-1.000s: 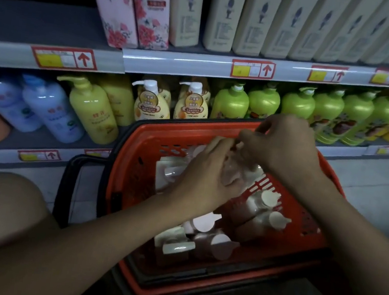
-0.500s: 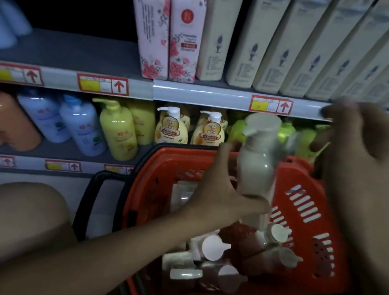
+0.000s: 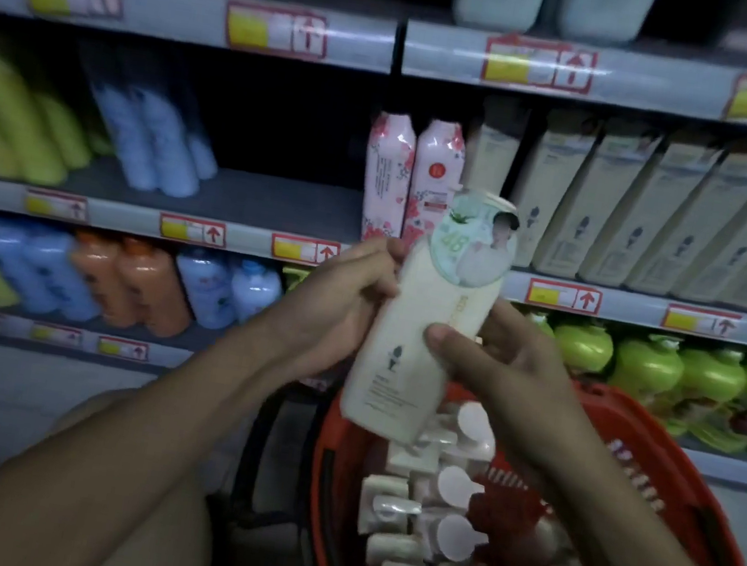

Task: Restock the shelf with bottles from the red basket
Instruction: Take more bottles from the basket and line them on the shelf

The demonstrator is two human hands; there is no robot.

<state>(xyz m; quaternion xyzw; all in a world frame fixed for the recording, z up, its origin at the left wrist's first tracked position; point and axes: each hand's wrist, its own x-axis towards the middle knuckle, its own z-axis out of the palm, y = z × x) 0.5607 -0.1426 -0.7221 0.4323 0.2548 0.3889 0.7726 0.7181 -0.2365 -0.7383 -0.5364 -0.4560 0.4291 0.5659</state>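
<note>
I hold a tall cream bottle [image 3: 416, 337] with a round tag at its neck, upright and slightly tilted, above the red basket [image 3: 653, 475]. My left hand [image 3: 340, 297] grips its left side and my right hand [image 3: 498, 374] grips its right side with the thumb across the front. Several more cream bottles [image 3: 423, 523] lie in the basket below. On the middle shelf [image 3: 248, 201] behind stands a row of matching cream bottles [image 3: 652, 218] to the right of two pink flowered bottles [image 3: 409, 176].
The middle shelf has a bare stretch left of the pink bottles, then blue bottles [image 3: 155, 138] and yellow-green ones [image 3: 8, 121]. The lower shelf holds blue, orange [image 3: 139, 281] and green pump bottles [image 3: 649, 372]. My knee [image 3: 131, 464] is left of the basket.
The cream bottle has come up out of the basket and my right hand has closed on it beside the left. The view has tilted up to show a higher shelf.
</note>
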